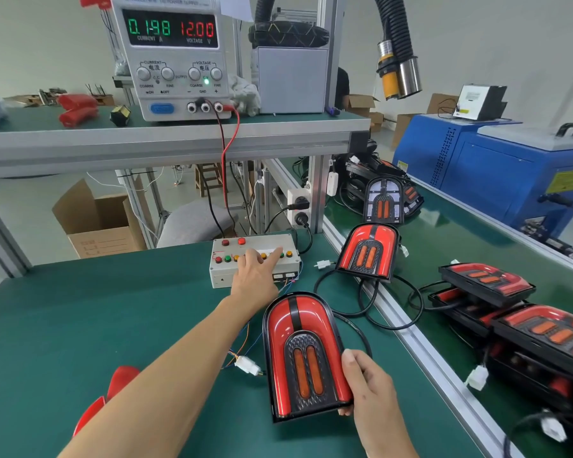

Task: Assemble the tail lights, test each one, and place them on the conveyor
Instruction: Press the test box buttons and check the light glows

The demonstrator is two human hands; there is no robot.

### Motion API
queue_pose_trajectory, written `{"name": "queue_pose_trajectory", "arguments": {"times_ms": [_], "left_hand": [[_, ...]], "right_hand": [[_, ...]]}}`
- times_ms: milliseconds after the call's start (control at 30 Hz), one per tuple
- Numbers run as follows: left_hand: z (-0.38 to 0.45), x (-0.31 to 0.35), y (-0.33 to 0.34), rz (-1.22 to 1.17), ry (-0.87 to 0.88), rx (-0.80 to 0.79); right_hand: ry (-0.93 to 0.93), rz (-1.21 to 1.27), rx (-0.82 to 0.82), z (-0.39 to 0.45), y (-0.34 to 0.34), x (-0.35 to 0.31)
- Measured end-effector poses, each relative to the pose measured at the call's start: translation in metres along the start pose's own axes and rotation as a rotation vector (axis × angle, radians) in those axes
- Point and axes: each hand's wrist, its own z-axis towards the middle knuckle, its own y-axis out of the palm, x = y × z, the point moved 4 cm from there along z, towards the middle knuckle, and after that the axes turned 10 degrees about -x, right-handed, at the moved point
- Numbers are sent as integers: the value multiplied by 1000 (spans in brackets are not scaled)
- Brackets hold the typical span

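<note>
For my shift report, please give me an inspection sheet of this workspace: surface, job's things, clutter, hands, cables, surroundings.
Surface: green bench mat; green conveyor to its right, behind an aluminium rail.
Job's things: tail light on the mat; test box behind it; second light beside the box; more lights stacked on the conveyor.
Clutter: red lens parts at the near left; red parts on the shelf.
Hands: left hand presses a button on the test box with a straight finger; right hand grips the tail light's right edge.
Cables: white connector with thin wires left of the light; black leads looping over the rail; red and black leads from the supply.
Surroundings: power supply reads 0.198 A, 12.00 V; blue machine; cardboard box.
</note>
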Motion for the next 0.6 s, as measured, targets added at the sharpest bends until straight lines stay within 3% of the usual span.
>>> {"name": "queue_pose_trajectory", "arguments": {"times_ms": [200,333,600], "left_hand": [[-37,-5,-13,-395,73,189],[-80,-12,-20,-635,22,170],[-157,-31,-1,-4,188,-134]], "right_hand": [[-16,7,-2,-1,0,0],[-6,25,-8,-2,0,0],[27,25,46,-6,2,-4]]}}
